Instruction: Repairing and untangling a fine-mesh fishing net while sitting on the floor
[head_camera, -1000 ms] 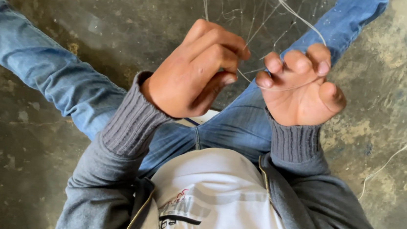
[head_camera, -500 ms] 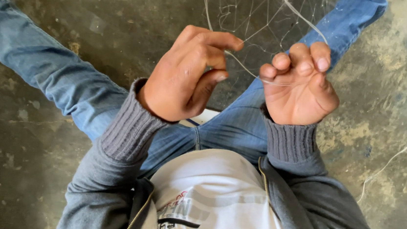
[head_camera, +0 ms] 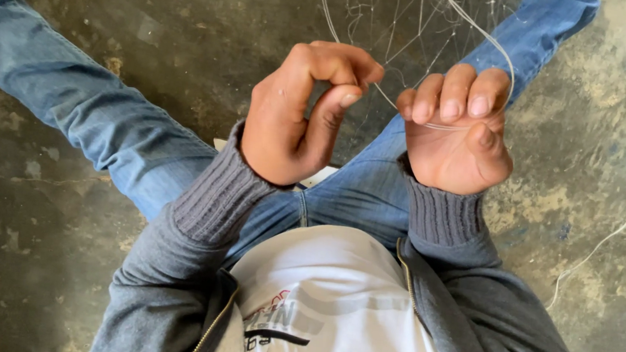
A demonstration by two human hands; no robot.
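The person sat on a stained, dark concrete floor (head_camera: 56, 267) with legs in blue denim jeans (head_camera: 70, 109) spread apart, the grey knitted cuffs (head_camera: 213, 197) of a zipped jacket pulled up to the wrists. The left hand (head_camera: 295, 118) was curled, its forefinger arched over and its thumb raised toward the fingertip, the two tips close together as if pinching a thread; whether a strand actually sat between them I could not tell. Just to the right, the thin, pale, nearly clear fishing net (head_camera: 410, 18) of fine line hung between the two hands and spread up and away over the floor beyond them. The right hand (head_camera: 456, 132) was held palm up with its fingers bent inward together, and a thicker pale cord (head_camera: 490, 44) from the net's edge looped over and around those fingers, touching them. Farther right, a loose pale string (head_camera: 610, 236) lay on the floor, well apart from both hands.
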